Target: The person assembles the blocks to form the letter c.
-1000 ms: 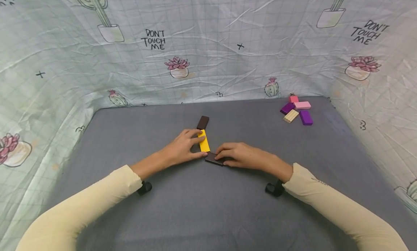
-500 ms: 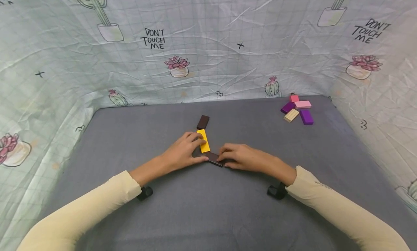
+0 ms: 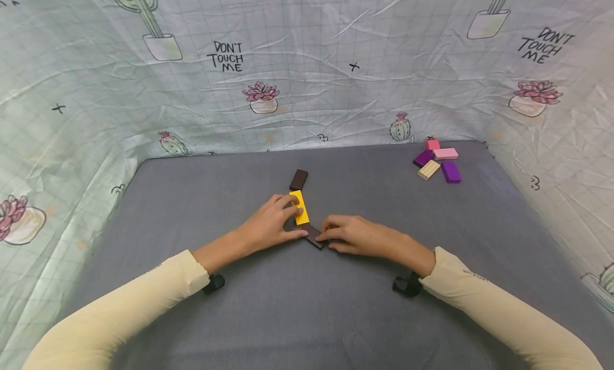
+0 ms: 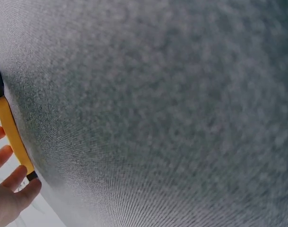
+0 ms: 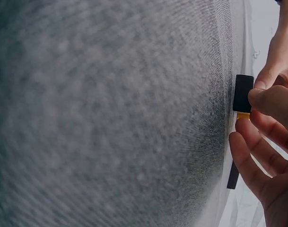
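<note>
Head view, yellow block (image 3: 303, 218): laid flat mid-frame on the grey tabletop (image 3: 230, 311), between the far dark block (image 3: 299, 179) and the near dark block (image 3: 313, 235).
Left hand (image 3: 268, 223): the yellow block is touched by loose, bent fingers, not squeezed; the near dark block is touched by the thumb.
Right hand (image 3: 357, 235): the near dark block is pinched at its right end.
Feel: the blocks are probably light, hard and smooth, easily slid by a small push; best held by the sides.
Change: since the first picture, the near dark block has been turned, its right end now lower in the frame.
Left wrist view: at lower left, the yellow block is met by fingertips, with dark bits seen above and below it.
Right wrist view: at the right edge, a dark block is crowded by fingers; whose each one is cannot be told.
</note>
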Available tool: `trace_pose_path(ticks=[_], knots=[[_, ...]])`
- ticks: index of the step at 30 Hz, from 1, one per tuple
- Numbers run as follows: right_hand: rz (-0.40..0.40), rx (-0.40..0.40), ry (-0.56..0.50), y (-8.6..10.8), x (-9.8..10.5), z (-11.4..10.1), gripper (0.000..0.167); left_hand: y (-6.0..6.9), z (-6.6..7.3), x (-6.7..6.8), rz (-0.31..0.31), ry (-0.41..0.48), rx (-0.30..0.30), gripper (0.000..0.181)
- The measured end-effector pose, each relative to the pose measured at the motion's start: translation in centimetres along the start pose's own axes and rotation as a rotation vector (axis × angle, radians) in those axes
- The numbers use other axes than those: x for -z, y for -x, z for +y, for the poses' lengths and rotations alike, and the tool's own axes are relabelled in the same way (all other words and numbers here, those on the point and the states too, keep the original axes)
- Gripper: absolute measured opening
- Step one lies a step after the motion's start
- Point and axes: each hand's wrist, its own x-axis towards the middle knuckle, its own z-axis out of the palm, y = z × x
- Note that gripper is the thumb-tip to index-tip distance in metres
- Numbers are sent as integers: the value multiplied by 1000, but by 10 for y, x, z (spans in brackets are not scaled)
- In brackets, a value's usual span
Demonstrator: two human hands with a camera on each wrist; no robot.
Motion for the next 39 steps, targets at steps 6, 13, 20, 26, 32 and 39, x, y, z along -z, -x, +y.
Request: trace_pose_path(ticks=[6, 13, 20, 26, 32, 39], knots=[[-21, -8, -12, -1, 1, -1, 27, 0, -1, 0, -2, 44, 8, 48], [-28, -7, -8, -2, 1, -1, 28, 1, -3, 1, -3, 51, 12, 48], [-58, -12, -37, -4, 7, 1, 30, 0, -4, 0, -9, 55, 7, 46], [-90, 55, -37, -6, 11, 5, 27, 0, -4, -1, -14, 56, 0, 47], [-78, 76, -13, -6, 10, 6, 26, 0, -3, -1, -7, 60, -5, 48], [-68, 87, 11, -4, 11, 8, 25, -1, -2, 0, -26, 71, 8, 49]])
